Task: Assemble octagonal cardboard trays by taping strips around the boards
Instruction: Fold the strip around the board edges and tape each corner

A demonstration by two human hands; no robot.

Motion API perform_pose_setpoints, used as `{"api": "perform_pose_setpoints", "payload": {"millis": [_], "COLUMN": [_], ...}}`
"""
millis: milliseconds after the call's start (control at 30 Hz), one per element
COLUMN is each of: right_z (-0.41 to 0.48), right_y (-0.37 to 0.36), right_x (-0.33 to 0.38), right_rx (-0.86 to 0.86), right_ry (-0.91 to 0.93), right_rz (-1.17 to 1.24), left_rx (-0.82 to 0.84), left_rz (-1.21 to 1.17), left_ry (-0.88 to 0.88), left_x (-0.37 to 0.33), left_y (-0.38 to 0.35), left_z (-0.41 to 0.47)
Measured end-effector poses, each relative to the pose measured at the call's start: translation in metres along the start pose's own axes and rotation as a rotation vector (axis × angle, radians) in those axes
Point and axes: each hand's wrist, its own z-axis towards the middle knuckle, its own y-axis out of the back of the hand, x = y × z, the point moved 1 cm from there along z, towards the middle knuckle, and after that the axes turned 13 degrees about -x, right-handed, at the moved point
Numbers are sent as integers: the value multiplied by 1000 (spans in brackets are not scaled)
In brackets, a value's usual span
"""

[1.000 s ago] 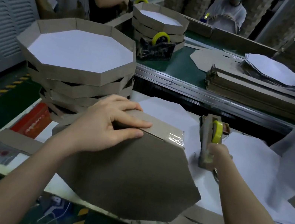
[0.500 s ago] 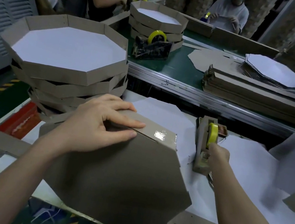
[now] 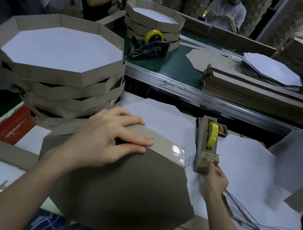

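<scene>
head view: a brown eight-sided tray (image 3: 123, 194) lies upside down at the near edge of the white table (image 3: 29, 134), right in front of the person. a cardboard strip (image 3: 162, 141) runs along its far edge, and a shiny bit of tape (image 3: 177, 152) sticks on the strip's right end.

the left hand (image 3: 106, 139) lies flat on top of the tray. its fingers are spread and almost straight, and they press down on the strip. it does not wrap around anything.

the right hand (image 3: 215, 181) is just right of the tray, at the near end of the tape dispenser (image 3: 204, 160). its fingers are bent and the tips touch that end. it is blurry, so i cannot tell if it pinches any tape. a yellow tape roll (image 3: 212, 138) sits in the dispenser.

a stack of finished trays (image 3: 57, 71) stands on the left, behind the left hand. flat white boards (image 3: 247, 171) lie on the table to the right. on the green belt (image 3: 174, 66) behind sit a second dispenser (image 3: 149, 50) and a pile of strips (image 3: 250, 91).
</scene>
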Motion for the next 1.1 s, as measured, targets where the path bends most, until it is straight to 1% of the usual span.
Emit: {"api": "perform_pose_setpoints", "payload": {"millis": [133, 233, 300, 367, 467, 500, 600, 733, 833, 1000, 1100], "right_z": [7, 15, 11, 4, -14, -20, -37, -66, -95, -149, -173], "right_y": [5, 9, 8, 0, -15, -20, -30, -34, -33, -21, -5], "right_x": [-2, -12, -18, -18, -1, 9, 45, 90, 119, 158, 178], "right_rx": [-14, -32, 7, 89, 314, 379, 490, 574, 589, 530, 537], "right_ry": [107, 91, 79, 68, -12, -5, 128, 239, 347, 557, 573], "right_rz": [-107, -154, -175, -190, -112, -92, -110, -58, -33, -39, 4], "left_rx": [22, 25, 25, 19, 17, 18, 11, -69, -118, -140, -154], "left_rz": [-44, -58, -68, -73, -73, -62, -24, -103, -122, -127, -127], "left_ry": [7, 18, 24, 14, -10, -28, -84, -22, -23, -52, -83], "left_x": [2, -1, -4, -7, -15, -18, -21, -12, -8, -5, -6], "left_y": [4, 6, 10, 16, 28, 31, 41, 50, 51, 58, 63], "left_z": [1, -1, -1, 0, 0, -1, -4, -14, -27, -41, -50]}}
